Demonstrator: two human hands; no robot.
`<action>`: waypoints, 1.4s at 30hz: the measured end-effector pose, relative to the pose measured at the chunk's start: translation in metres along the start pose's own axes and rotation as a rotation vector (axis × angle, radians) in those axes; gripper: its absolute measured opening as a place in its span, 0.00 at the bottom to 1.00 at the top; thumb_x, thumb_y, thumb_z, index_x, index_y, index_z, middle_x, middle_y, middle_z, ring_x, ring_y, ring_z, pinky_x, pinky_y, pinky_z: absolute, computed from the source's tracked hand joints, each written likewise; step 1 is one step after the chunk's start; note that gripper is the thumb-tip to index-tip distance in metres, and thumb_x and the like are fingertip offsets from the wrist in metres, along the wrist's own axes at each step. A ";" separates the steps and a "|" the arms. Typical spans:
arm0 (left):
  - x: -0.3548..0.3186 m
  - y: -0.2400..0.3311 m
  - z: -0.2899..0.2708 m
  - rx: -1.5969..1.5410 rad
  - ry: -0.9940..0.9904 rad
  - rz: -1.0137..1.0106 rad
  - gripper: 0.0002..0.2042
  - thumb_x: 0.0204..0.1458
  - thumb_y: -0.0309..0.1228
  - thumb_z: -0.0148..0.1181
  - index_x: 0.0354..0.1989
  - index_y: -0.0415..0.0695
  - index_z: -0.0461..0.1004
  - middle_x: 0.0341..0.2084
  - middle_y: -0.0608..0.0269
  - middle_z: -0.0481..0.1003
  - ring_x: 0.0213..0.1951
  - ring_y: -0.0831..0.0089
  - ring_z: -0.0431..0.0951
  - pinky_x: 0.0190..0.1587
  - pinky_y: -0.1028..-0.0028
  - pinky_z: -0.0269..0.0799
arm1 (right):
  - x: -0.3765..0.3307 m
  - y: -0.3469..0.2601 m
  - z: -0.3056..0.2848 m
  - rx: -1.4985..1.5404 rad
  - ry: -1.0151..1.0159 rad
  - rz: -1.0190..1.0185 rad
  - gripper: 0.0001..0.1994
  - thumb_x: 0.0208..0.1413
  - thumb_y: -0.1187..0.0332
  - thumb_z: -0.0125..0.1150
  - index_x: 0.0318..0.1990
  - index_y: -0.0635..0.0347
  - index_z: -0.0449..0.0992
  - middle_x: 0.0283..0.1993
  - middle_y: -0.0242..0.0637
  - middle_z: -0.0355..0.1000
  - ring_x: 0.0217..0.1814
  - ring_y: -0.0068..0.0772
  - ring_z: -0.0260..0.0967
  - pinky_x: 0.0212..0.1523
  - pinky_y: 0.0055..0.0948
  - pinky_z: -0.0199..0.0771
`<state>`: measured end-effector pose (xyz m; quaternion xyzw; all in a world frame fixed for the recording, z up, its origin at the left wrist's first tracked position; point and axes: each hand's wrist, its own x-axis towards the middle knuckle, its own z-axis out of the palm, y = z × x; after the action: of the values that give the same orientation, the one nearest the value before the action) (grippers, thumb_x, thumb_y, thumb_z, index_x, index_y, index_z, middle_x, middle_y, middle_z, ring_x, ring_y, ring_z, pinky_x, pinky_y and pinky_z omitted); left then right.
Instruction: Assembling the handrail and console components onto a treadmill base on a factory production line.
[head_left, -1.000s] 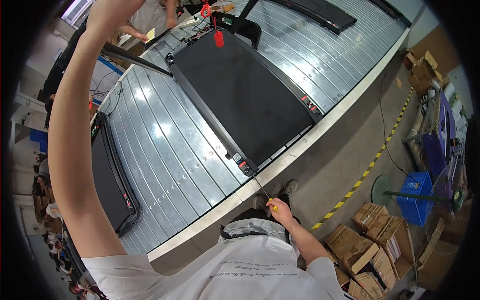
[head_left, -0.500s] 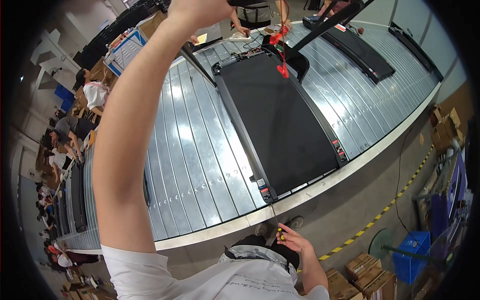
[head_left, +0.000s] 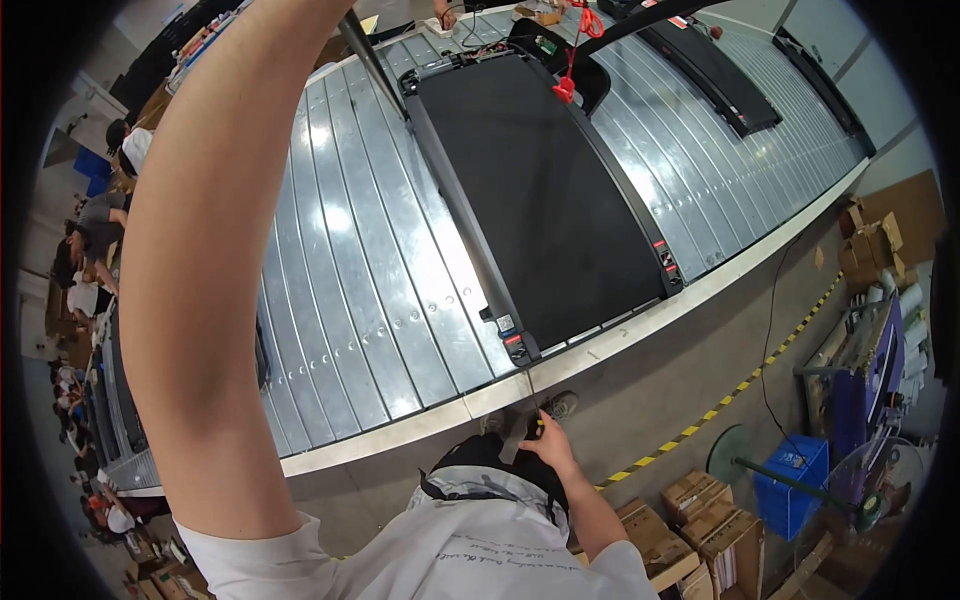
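Note:
A black treadmill (head_left: 545,200) lies on the metal-slatted conveyor, its near end at the conveyor's front edge. My right hand (head_left: 552,447) is closed around the yellow-and-black handle of a long screwdriver (head_left: 540,428). The thin shaft runs up to the near left corner cap (head_left: 517,349) of the treadmill; whether its tip sits in a screw is too small to tell. My left arm reaches up across the left side, and its hand is beyond the top edge. A dark upright post (head_left: 373,62) stands by the treadmill's far left corner. A red safety clip (head_left: 565,88) hangs on a cord above the far end.
Another black treadmill (head_left: 705,72) lies farther right on the conveyor (head_left: 350,260). Cardboard boxes (head_left: 655,540), a blue bin (head_left: 790,485) and a floor fan (head_left: 862,500) stand on the lower right. Yellow-black tape (head_left: 715,410) marks the floor. Several people work along the left.
The view has shifted, so the treadmill and conveyor appear higher and farther left. My left hand has left the top of the picture. My right hand still grips the screwdriver, now more wrapped around its handle.

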<state>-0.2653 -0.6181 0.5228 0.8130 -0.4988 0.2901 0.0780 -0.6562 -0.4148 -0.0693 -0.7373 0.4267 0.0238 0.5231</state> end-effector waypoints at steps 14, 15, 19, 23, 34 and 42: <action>0.006 -0.013 0.001 0.000 0.054 0.019 0.16 0.39 0.40 0.63 0.32 0.40 0.80 0.32 0.45 0.79 0.38 0.52 0.79 0.44 0.60 0.74 | -0.018 -0.027 0.036 2.111 -0.122 0.250 0.15 0.52 0.68 0.46 0.46 0.60 0.72 0.13 0.24 0.45 0.13 0.20 0.41 0.20 0.25 0.48; 0.008 -0.014 0.004 0.009 0.082 0.003 0.15 0.40 0.39 0.62 0.32 0.40 0.80 0.32 0.45 0.79 0.38 0.52 0.79 0.44 0.60 0.74 | -0.018 -0.030 0.037 1.947 -0.048 0.253 0.15 0.52 0.69 0.46 0.46 0.60 0.72 0.13 0.24 0.48 0.13 0.20 0.43 0.19 0.26 0.50; 0.012 -0.004 0.005 0.135 0.118 0.027 0.14 0.41 0.36 0.58 0.32 0.41 0.80 0.32 0.45 0.79 0.39 0.52 0.80 0.44 0.60 0.74 | -0.005 -0.010 0.031 0.910 0.199 0.066 0.15 0.52 0.71 0.48 0.47 0.60 0.71 0.16 0.32 0.62 0.14 0.27 0.57 0.19 0.33 0.62; -0.003 -0.003 0.008 0.056 0.052 0.045 0.13 0.41 0.35 0.57 0.33 0.41 0.80 0.32 0.46 0.79 0.39 0.52 0.80 0.45 0.60 0.75 | 0.006 0.021 -0.005 -0.369 -0.023 -0.131 0.31 0.51 0.63 0.57 0.62 0.59 0.57 0.29 0.53 0.74 0.31 0.55 0.74 0.34 0.47 0.74; -0.012 0.020 0.021 -0.024 0.077 0.094 0.12 0.41 0.35 0.58 0.31 0.42 0.82 0.34 0.51 0.80 0.39 0.58 0.81 0.42 0.64 0.77 | 0.023 0.019 -0.073 0.363 -0.714 0.114 0.48 0.51 0.56 0.65 0.70 0.62 0.37 0.41 0.50 0.75 0.46 0.45 0.74 0.49 0.39 0.71; -0.010 0.032 0.014 -0.092 0.108 0.189 0.11 0.45 0.35 0.57 0.33 0.45 0.82 0.35 0.55 0.81 0.40 0.63 0.82 0.43 0.67 0.76 | 0.022 0.005 -0.045 -0.718 -0.488 0.263 0.48 0.51 0.53 0.65 0.69 0.66 0.39 0.45 0.56 0.74 0.48 0.51 0.74 0.49 0.43 0.71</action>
<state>-0.2908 -0.6322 0.5012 0.7412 -0.5810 0.3164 0.1141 -0.6642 -0.4645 -0.0629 -0.7844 0.3458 0.4097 0.3120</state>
